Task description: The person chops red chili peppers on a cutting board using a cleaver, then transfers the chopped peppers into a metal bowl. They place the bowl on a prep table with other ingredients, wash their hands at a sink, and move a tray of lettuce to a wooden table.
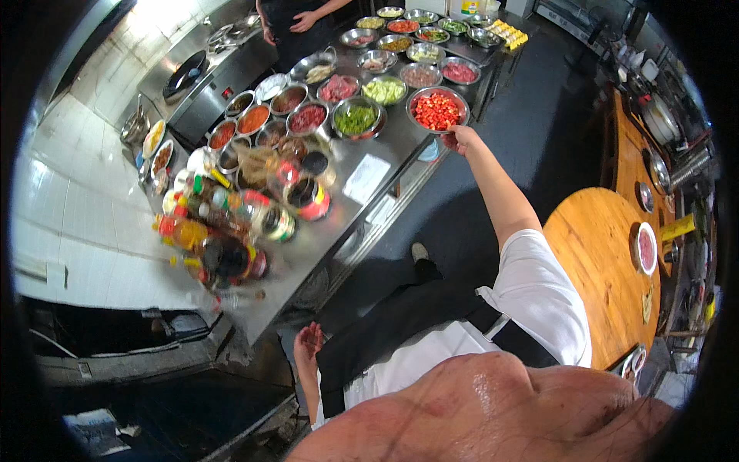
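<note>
My right hand (459, 140) grips the near rim of a round stainless steel bowl (411, 119) with the arm stretched out. Chopped red chillies (437, 111) fill the bowl. It is at the front edge of the steel counter (346, 167); whether it rests there or is lifted, I cannot tell. Beside it are a bowl of chopped green peppers (356, 119) and one of pale green slices (383, 90). My left hand (308, 341) hangs low at my side near the counter's corner, empty, its fingers loosely curled and slightly apart.
Sauce and oil bottles (231, 225) crowd the counter's near end. A white sheet (367, 178) lies by its edge. Across the counter stands another person (297, 34), hands visible. A wok (186, 75) sits behind. To my right, a wooden table (600, 271) holds a plate of meat (646, 248).
</note>
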Tool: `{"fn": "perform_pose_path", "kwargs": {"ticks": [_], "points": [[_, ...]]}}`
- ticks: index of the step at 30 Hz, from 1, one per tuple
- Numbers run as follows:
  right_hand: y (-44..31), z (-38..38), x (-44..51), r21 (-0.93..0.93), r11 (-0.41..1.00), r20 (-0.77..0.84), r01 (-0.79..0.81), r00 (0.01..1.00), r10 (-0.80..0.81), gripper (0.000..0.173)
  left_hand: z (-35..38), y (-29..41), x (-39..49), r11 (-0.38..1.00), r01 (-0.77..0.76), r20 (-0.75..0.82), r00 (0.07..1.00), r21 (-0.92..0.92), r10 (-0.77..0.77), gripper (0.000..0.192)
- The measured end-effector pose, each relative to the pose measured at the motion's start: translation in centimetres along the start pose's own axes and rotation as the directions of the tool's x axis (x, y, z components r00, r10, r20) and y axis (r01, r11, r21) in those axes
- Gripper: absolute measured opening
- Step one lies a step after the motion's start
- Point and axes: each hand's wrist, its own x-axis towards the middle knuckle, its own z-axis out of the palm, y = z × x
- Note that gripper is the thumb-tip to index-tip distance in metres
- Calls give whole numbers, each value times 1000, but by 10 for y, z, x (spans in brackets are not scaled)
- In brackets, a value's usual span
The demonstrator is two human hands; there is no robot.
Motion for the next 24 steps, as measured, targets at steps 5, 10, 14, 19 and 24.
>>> {"fn": "perform_pose_path", "kwargs": {"ticks": [5,10,14,19,24], "points": [[-48,8,107,54,998,52,-26,998,24,20,22,-58,73,943,-6,35,999,-332,18,19],[-89,2,189,111,993,-13,-30,999,32,19,109,-48,84,931,57,-105,989,-361,-101,16],[-126,-9,248,236,971,-145,30,989,5,18,164,-30,97,963,33,-160,984,-267,-78,17],[-140,-30,305,230,964,-358,137,933,-47,20,180,-11,133,973,70,-161,981,-219,-107,18],[-138,-73,370,234,946,-466,223,880,-92,36,195,1,174,976,113,-145,979,-186,-141,20]]}}
